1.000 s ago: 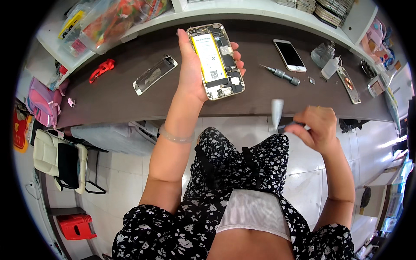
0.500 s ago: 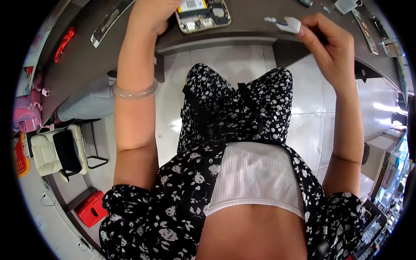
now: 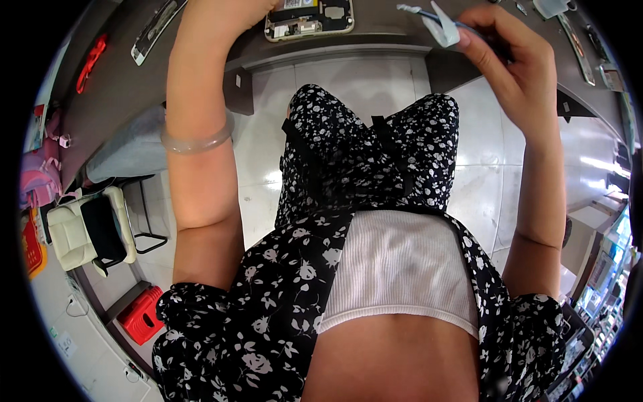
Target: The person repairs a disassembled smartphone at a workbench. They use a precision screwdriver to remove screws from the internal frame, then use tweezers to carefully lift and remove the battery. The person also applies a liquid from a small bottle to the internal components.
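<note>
At the top edge lies an opened phone (image 3: 313, 30), its inner parts and part of a battery showing. My left hand (image 3: 234, 12) is beside the phone's left end; its fingertips are cut off by the picture edge or hidden, so their grip cannot be made out. To the right of the phone, above the desk's front edge, my right hand (image 3: 512, 50) is closed in a pinch. Between its thumb and fingers is a thin blue stick-like tool (image 3: 426, 13) with a pale, lumpy tip pointing left. A folded white strip (image 3: 445, 28) sits around or against this tool near the thumb.
On the dark desk (image 3: 127, 87) lie a red tool (image 3: 91, 63) and a long phone frame (image 3: 155, 30) at left. Another narrow phone part (image 3: 576, 47) and a translucent cup (image 3: 552, 7) are at right. A person's grey trouser leg (image 3: 130, 151) and a cream chair (image 3: 77, 234) are at left.
My right hand and its tool have moved slightly, and the white strip now stands more unfolded. The phone and my left hand appear higher and farther left, along with a shift of the whole view.
</note>
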{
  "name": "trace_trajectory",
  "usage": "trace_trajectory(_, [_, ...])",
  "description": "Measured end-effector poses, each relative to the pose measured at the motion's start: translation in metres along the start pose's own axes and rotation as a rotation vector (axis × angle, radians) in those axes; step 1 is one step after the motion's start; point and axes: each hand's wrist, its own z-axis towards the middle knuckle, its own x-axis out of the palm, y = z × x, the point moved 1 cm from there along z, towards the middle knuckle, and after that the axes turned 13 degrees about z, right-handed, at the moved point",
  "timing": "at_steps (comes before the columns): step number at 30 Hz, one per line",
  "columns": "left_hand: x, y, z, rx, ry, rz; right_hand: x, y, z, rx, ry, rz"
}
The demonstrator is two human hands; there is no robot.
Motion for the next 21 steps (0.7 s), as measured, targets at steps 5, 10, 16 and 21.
trace_trajectory(5, [-0.008,-0.013,-0.018,0.07,-0.23,0.074,0.004,0.005,-0.002,-0.039,-0.021,0.006])
trace_trajectory(10, [-0.023,-0.066,-0.115,1.188,0.243,-0.576,0.0,0.002,0.0,0.017,-0.08,0.026])
trace_trajectory(16, [0.007,-0.088,-0.157,1.118,1.362,-1.158,0.003,0.005,0.002,0.026,-0.076,0.046])
trace_trajectory(21, [0.036,-0.077,-0.145,1.196,1.733,-0.791,0.004,0.011,0.0,0.074,-0.033,0.095])
